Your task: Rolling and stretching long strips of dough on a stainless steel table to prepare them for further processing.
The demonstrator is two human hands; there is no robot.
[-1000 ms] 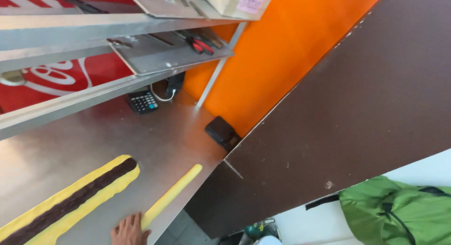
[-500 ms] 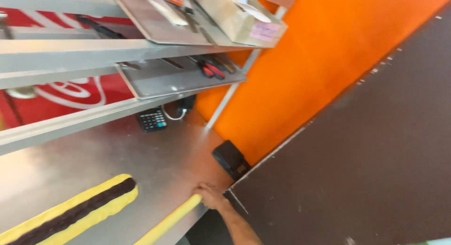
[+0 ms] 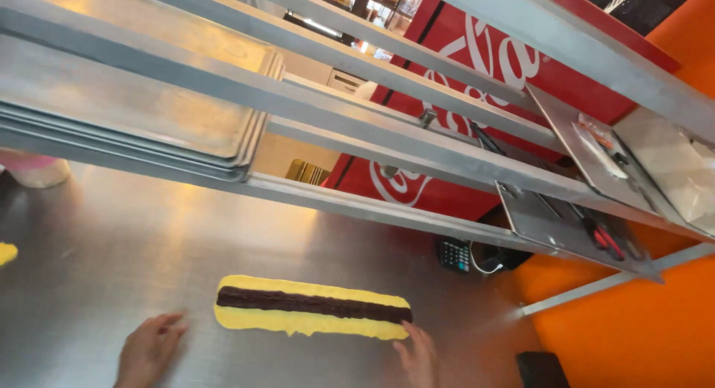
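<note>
Both hands [image 3: 149, 351] flanking dough strip [image 3: 313, 316].

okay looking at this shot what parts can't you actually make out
Head view:
- Left hand and right hand: wrists cut off by the bottom edge.
- Black box: lower part cut off by the bottom edge.
- Calculator: keys too small to tell.
- Red-handled tools on the tray: too small to identify.
- Yellow piece: cut off by the left edge.

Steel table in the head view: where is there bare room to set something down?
Bare steel table lies between the yellow dough strip with dark filling and the shelf rail, and left of the left hand. Crowded at right: black calculator, right hand.
</note>
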